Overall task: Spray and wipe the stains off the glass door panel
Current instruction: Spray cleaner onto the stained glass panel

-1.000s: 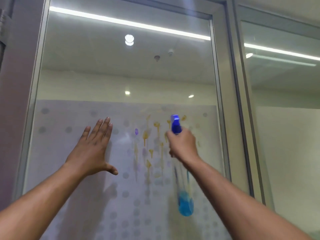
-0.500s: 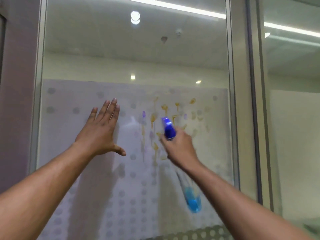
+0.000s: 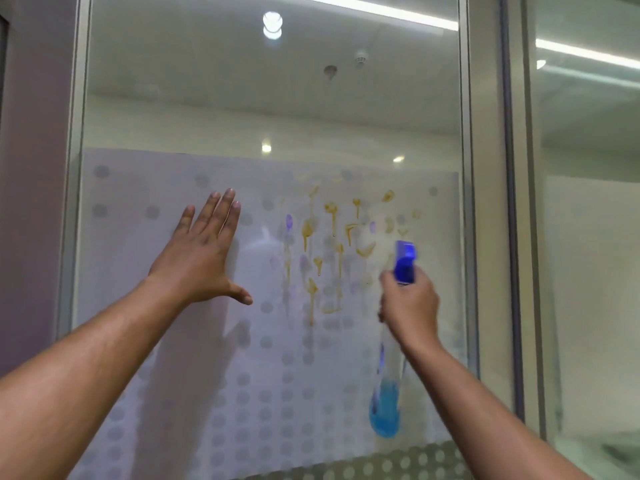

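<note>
The glass door panel (image 3: 166,116) fills the view, its lower part frosted with grey dots. Yellow-brown stains (image 3: 332,244) with drips and a few faint purple smears mark the frosted part at centre right. My left hand (image 3: 202,258) lies flat on the glass, fingers spread, left of the stains. My right hand (image 3: 410,306) grips the neck of a clear spray bottle (image 3: 386,414) with a blue trigger head and blue liquid at the bottom, held just right of the stains with the nozzle facing the glass.
A metal door frame (image 3: 485,202) runs vertically at the right, with another glass panel (image 3: 588,237) beyond it. A frame post (image 3: 74,168) and a purple-grey wall (image 3: 31,202) bound the left side. Ceiling lights reflect in the upper glass.
My right hand has carried the spray bottle to the right, from in front of the stains to their right edge. My left hand stays flat on the glass.
</note>
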The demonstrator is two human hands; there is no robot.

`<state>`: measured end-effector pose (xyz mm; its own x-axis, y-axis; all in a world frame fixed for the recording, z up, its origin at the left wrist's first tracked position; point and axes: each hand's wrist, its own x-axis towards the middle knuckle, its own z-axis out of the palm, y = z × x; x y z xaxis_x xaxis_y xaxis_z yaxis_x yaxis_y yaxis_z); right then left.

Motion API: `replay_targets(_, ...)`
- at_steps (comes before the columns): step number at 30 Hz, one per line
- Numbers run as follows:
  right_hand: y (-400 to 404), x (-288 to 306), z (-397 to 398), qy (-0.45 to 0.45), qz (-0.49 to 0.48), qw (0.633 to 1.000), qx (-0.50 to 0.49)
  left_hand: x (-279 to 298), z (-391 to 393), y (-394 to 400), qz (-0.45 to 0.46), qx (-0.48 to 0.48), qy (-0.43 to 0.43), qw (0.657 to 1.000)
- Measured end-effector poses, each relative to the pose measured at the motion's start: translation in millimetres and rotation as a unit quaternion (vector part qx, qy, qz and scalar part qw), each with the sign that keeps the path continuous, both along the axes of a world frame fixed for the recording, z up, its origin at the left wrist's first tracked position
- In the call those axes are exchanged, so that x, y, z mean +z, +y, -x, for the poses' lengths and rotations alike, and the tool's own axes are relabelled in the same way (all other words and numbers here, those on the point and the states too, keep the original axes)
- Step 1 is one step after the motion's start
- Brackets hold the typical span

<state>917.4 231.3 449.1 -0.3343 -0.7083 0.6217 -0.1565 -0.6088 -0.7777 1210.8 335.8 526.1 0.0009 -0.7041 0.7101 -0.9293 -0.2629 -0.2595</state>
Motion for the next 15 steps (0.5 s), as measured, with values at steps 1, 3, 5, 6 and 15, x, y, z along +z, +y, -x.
replay_targets(1, -8, -3, 16, -0.044, -0.014, 0.999, -0.006, 0, 0, 0, -0.001, 0.0, 0.0, 1.0)
replay_targets(3, -18, -13, 36, -0.096, -0.051, 0.994, 0.015, 0, 1, 0, -0.004, 0.001, 0.001, 1.0)
replay_targets(5, -19, -23, 38, -0.079, -0.071, 0.994, 0.019, -1, 1, 0, -0.004, 0.0, 0.002, 1.0)
replay_targets(6, -18, -27, 34, -0.047, -0.066, 0.997, 0.01, -1, 1, 0, -0.004, 0.001, 0.002, 1.0)
replay_targets(15, 39, -54, -86, 0.241, -0.005, 0.965, 0.106, 0, 3, 2, -0.011, 0.009, 0.001, 1.0)
